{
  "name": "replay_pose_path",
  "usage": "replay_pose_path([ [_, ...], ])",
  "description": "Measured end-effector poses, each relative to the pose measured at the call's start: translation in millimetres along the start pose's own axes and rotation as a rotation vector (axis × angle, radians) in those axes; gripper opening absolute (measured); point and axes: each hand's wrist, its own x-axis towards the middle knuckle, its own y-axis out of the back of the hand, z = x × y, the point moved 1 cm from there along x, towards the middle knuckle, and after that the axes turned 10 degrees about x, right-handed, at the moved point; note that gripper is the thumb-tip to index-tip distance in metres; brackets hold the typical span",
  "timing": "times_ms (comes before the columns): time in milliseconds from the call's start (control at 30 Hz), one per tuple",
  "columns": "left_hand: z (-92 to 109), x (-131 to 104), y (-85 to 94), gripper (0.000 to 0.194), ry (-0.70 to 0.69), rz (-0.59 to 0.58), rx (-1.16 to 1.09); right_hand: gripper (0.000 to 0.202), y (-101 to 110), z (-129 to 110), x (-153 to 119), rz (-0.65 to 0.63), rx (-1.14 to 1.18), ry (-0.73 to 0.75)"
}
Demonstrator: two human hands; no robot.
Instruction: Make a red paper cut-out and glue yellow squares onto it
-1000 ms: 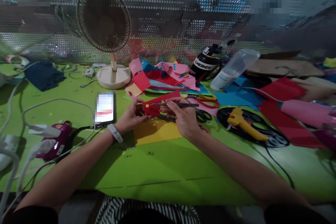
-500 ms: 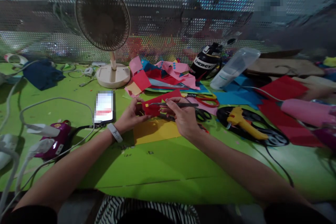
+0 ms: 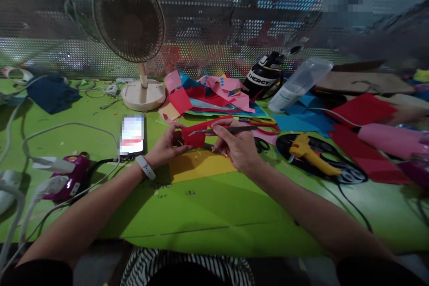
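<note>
My left hand (image 3: 170, 145) pinches the left end of a piece of red paper (image 3: 194, 137) between thumb and fingers. Dark tweezers (image 3: 231, 130) are in my right hand (image 3: 236, 145), their tips pointing left in front of the red paper. No yellow bit shows at the tips. My right hand's lower fingers are near the paper's lower right side; whether they grip it I cannot tell. Beneath both hands lies a sheet of yellow-orange paper (image 3: 201, 167). Scissors with red and yellow handles (image 3: 268, 126) and black-handled scissors (image 3: 261, 144) rest just beyond my right hand.
A yellow glue gun (image 3: 313, 156) lies on a black tray at right. Behind are scrap paper (image 3: 221, 89), a black bottle (image 3: 263, 76), a clear bottle (image 3: 300, 85) and a fan (image 3: 144, 96). A phone (image 3: 132, 134) and a purple power strip (image 3: 72, 178) with cables are left.
A small yellow square seen at the tweezers' tips against the red paper no longer shows. My right hand and the tweezers have shifted slightly right. My left hand stays on the paper.
</note>
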Motion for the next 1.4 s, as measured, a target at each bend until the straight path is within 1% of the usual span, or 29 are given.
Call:
replay_pose_path([
  [100, -1, 2, 2.1, 0.059, 0.016, 0.023, -0.038, 0.033, 1, -1, -3, -0.029, -0.066, 0.039],
  [133, -1, 4, 3.7, 0.060, 0.020, 0.059, -0.047, 0.033, 1, -1, -4, -0.039, -0.092, 0.063],
  [200, -2, 6, 7.5, 0.060, 0.022, 0.168, -0.061, 0.032, 2, 0, -7, -0.084, -0.153, 0.097],
  [300, -1, 8, 11.9, 0.057, 0.009, 0.312, -0.073, 0.030, 4, 4, -11, -0.241, -0.265, 0.082],
  [367, 0, 8, 12.3, 0.054, 0.001, 0.346, -0.065, 0.028, 7, 6, -12, -0.333, -0.341, 0.070],
  [433, 2, 8, 10.9, 0.052, 0.005, 0.351, -0.042, 0.027, 9, 8, -10, -0.381, -0.408, 0.083],
  [533, 4, 6, 7.8, 0.051, 0.047, 0.340, -0.008, 0.027, 13, 9, -5, -0.417, -0.483, 0.081],
  [667, 5, 4, 5.7, 0.052, 0.096, 0.343, -0.002, 0.028, 18, 12, -1, -0.423, -0.546, 0.032],
  [767, 5, 4, 5.8, 0.051, 0.094, 0.347, -0.007, 0.028, 22, 13, -2, -0.423, -0.585, 0.048],
  [900, 5, 5, 6.2, 0.051, 0.091, 0.337, -0.007, 0.028, 28, 14, -4, -0.414, -0.569, 0.030],
  [1067, 5, 5, 5.9, 0.054, 0.099, 0.320, -0.011, 0.027, 28, 18, -2, -0.362, -0.498, 0.022],
  [1233, 6, 4, 5.5, 0.054, 0.100, 0.319, -0.011, 0.024, 29, 12, -2, -0.324, -0.495, 0.101],
  [1300, 5, 4, 5.5, 0.054, 0.103, 0.321, -0.013, 0.025, 32, 8, -2, -0.319, -0.561, 0.134],
  [1400, 5, 4, 5.8, 0.054, 0.108, 0.326, -0.015, 0.026, 36, 5, -4, -0.364, -0.689, 0.144],
])
